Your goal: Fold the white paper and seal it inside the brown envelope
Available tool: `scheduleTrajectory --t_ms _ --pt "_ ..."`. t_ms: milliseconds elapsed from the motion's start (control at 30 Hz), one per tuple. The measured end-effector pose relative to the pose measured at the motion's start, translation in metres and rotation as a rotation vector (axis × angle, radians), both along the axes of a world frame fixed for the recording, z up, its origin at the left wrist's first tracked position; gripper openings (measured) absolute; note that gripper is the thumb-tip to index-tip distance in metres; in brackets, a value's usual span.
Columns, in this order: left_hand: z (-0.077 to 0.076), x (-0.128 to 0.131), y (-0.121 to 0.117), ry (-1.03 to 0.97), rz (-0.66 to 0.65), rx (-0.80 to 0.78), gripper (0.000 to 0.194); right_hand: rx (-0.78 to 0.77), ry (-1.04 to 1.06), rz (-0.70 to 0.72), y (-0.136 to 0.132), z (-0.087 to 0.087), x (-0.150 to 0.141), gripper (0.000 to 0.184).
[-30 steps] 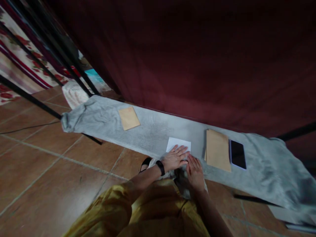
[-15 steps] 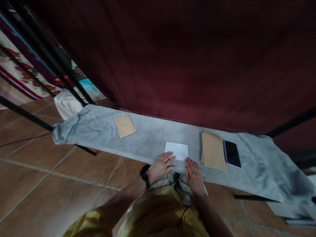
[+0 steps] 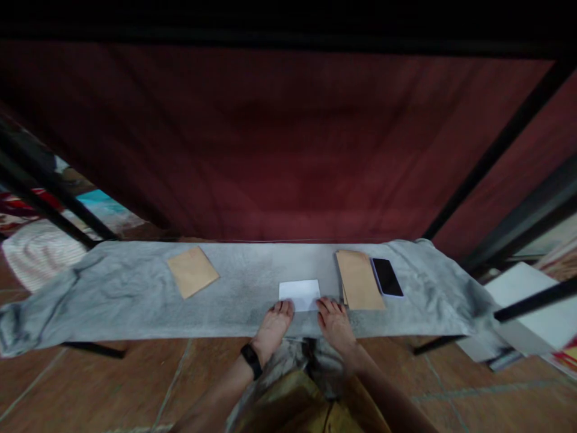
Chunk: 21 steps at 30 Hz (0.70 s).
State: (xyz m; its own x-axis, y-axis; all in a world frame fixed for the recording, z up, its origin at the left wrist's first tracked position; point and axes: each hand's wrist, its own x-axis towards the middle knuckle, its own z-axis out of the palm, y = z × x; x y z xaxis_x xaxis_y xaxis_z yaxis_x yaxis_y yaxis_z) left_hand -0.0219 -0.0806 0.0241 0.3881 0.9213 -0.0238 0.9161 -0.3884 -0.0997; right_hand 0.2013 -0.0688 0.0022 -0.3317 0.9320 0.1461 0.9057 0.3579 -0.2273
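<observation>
A folded white paper (image 3: pixel 299 293) lies on a grey cloth (image 3: pixel 135 294) spread over a low bench. My left hand (image 3: pixel 273 325) rests flat on the cloth with its fingertips at the paper's near left corner. My right hand (image 3: pixel 334 322) lies flat too, fingertips at the paper's near right corner. Both hands are open and hold nothing. A black band (image 3: pixel 250 359) is on my left wrist.
A small brown envelope (image 3: pixel 192 271) lies to the left on the cloth. A stack of brown envelopes (image 3: pixel 359 279) and a dark phone (image 3: pixel 387 277) lie to the right. A dark red curtain (image 3: pixel 270 144) hangs behind. Black metal bars (image 3: pixel 491 150) frame the sides above the tiled floor (image 3: pixel 135 385).
My left hand has slid back off the white paper to its near edge, and my right hand has drawn back slightly. The camera has tilted up and turned, levelling the bench in view.
</observation>
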Motion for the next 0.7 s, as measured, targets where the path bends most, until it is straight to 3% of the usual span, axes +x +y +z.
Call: scheduleTrajectory --t_ms 100,233,300,367,433,500,600,700 --pt "0.005 0.004 0.003 0.026 0.001 -0.005 0.059 -0.036 -0.014 -0.010 0.002 0.006 -0.002 0.042" --pt "0.016 0.005 0.005 -0.022 0.009 -0.054 0.047 0.002 0.062 0.001 0.007 0.002 -0.003 0.041" --pt "0.024 0.003 0.008 -0.046 0.017 -0.051 0.040 0.015 0.181 0.012 0.012 -0.001 -0.001 0.037" --pt "0.035 -0.003 0.014 -0.147 0.038 -0.023 0.032 -0.005 0.436 0.014 0.021 -0.003 0.002 0.029" --pt "0.045 -0.009 0.023 -0.406 0.093 -0.007 0.024 -0.038 0.718 -0.005 0.033 -0.001 0.005 0.027" --pt "0.052 -0.014 0.035 -0.803 0.192 -0.032 0.018 -0.056 0.893 -0.042 0.045 0.003 0.007 0.040" --pt "0.052 -0.015 0.053 -1.341 0.365 -0.105 0.021 -0.054 0.948 -0.092 0.060 0.008 0.004 0.056" --pt "0.036 -0.007 0.059 -1.529 0.474 -0.111 0.034 -0.035 0.939 -0.151 0.067 0.005 -0.003 0.060"
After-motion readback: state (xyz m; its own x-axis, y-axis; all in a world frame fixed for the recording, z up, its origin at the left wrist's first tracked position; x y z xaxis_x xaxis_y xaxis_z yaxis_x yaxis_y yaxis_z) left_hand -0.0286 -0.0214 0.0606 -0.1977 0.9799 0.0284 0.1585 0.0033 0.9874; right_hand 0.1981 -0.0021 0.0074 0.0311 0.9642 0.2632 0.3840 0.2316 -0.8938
